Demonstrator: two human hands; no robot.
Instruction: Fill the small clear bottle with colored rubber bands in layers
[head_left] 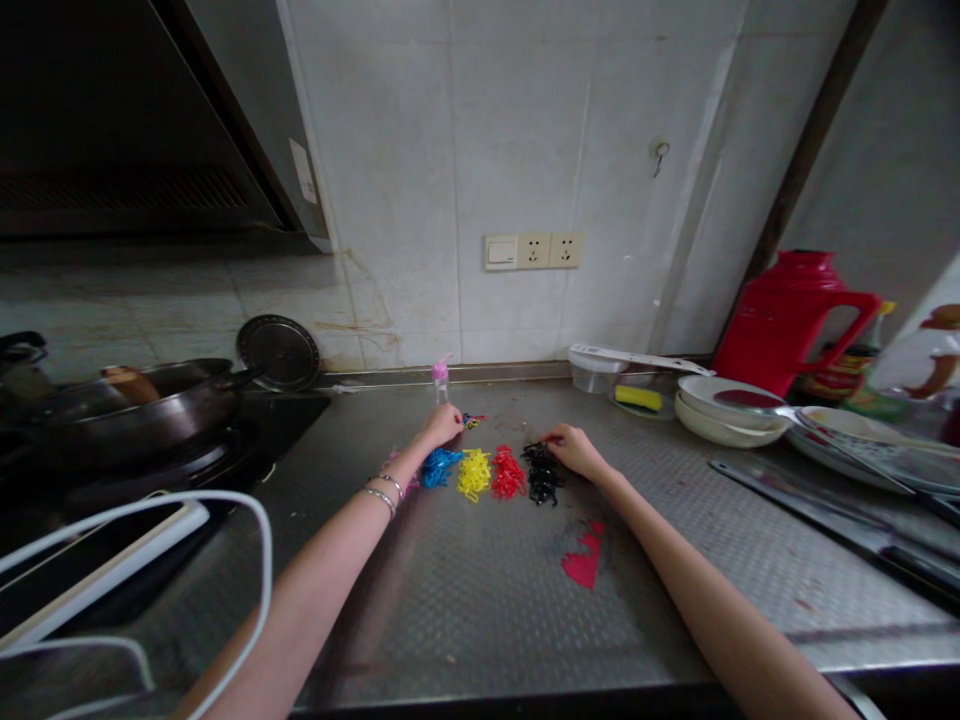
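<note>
Small piles of coloured clips lie in a row on the steel counter [480,590]: blue [439,466], yellow [474,473], red [508,473] and black [541,473]. My left hand [441,424] rests closed just behind the blue pile, beside a few mixed clips [472,420]; what its fingers hold is hidden. My right hand [574,448] lies at the black pile's right edge with fingers curled against it. A small pink-capped bottle [440,380] stands behind my left hand.
A wok [142,405] and lid [278,352] sit on the stove at left; a white cable [225,520] loops in front. At right are a red jug [787,315], stacked plates [724,410], a sponge [638,397] and knives [825,515]. A red scrap [583,560] lies on the counter.
</note>
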